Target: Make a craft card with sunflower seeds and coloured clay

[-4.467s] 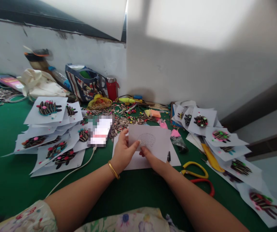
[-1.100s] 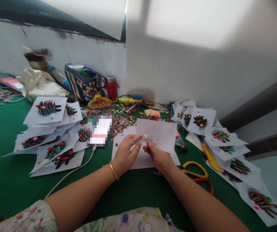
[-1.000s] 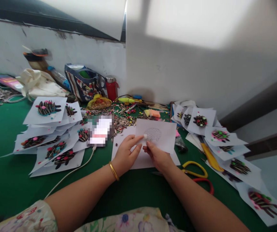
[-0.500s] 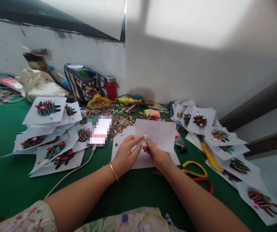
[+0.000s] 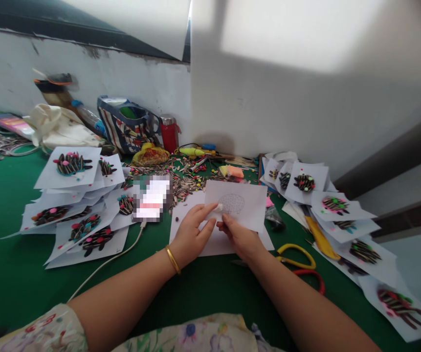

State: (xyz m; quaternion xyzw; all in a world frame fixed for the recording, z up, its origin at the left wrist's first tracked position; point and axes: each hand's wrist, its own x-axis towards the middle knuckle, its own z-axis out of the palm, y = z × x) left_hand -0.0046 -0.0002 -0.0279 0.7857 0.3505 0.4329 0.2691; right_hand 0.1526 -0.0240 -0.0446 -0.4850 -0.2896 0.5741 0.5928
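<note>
A white sheet with a dotted oval drawing (image 5: 232, 202) lies over another white sheet (image 5: 184, 208) in front of me. My left hand (image 5: 194, 230) reaches across from the left, index finger stretched out and thumb apart. At that fingertip is a small white lump (image 5: 219, 208), soft-looking, just left of the drawing. My right hand (image 5: 240, 237) is at the lower part of the drawing sheet, thumb and fingers pinched together. What is between them, if anything, is hidden. A small dark bead-like bit (image 5: 177, 219) lies on the lower sheet.
A phone (image 5: 152, 198) with a cable stands left of the sheets. Papers with seed-made hedgehog figures (image 5: 73, 164) pile up on both sides. Scissors (image 5: 298, 256) lie by my right forearm. Loose seeds (image 5: 186, 183), a striped bag (image 5: 125, 124) and a red flask (image 5: 168, 134) are behind.
Almost nothing differs. The white lump at my left fingertip and the drawing sheet have shifted very slightly to the left; both hands keep their pose.
</note>
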